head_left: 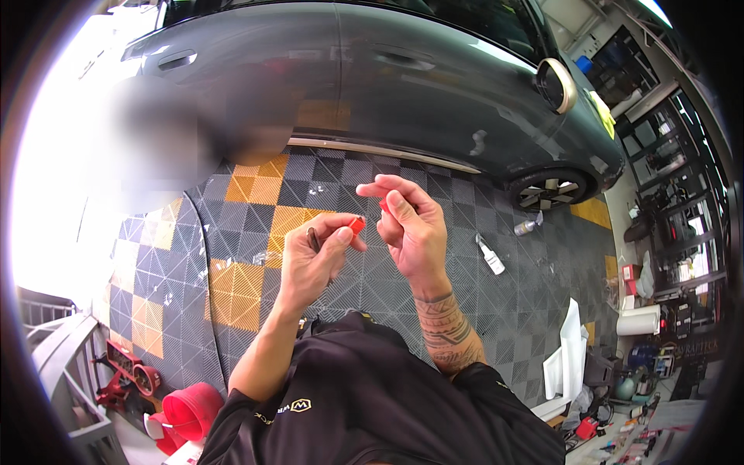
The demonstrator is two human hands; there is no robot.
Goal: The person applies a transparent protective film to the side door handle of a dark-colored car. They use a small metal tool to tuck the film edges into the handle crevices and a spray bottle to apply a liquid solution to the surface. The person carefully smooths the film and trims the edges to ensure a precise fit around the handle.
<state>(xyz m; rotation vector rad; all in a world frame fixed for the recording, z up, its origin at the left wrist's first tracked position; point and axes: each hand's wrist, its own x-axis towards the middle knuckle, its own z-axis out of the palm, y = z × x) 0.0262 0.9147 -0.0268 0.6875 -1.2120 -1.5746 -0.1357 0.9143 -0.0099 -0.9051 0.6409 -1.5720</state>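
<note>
Both my hands are raised in front of my chest, a short gap apart. Between thumb and index finger my left hand [310, 260] pinches a small orange-red piece [357, 225]; its exact kind is too small to make out. A dark slim object [313, 239] is also tucked among that hand's fingers, most of it hidden. My right hand [412, 229], with a tattooed forearm below it, is closed with the thumb over another small red piece [384, 204], which shows only in part. Its index finger points left, toward the other hand.
A dark grey car [434, 93] stands ahead, with its front wheel [550, 190] at right. White spray bottles [491, 260] rest on the grey-and-yellow tiled floor [236, 291]. A dark cable [208, 271] crosses the left side. Red buckets [190, 409] stand at lower left, white sheets [570, 353] at right.
</note>
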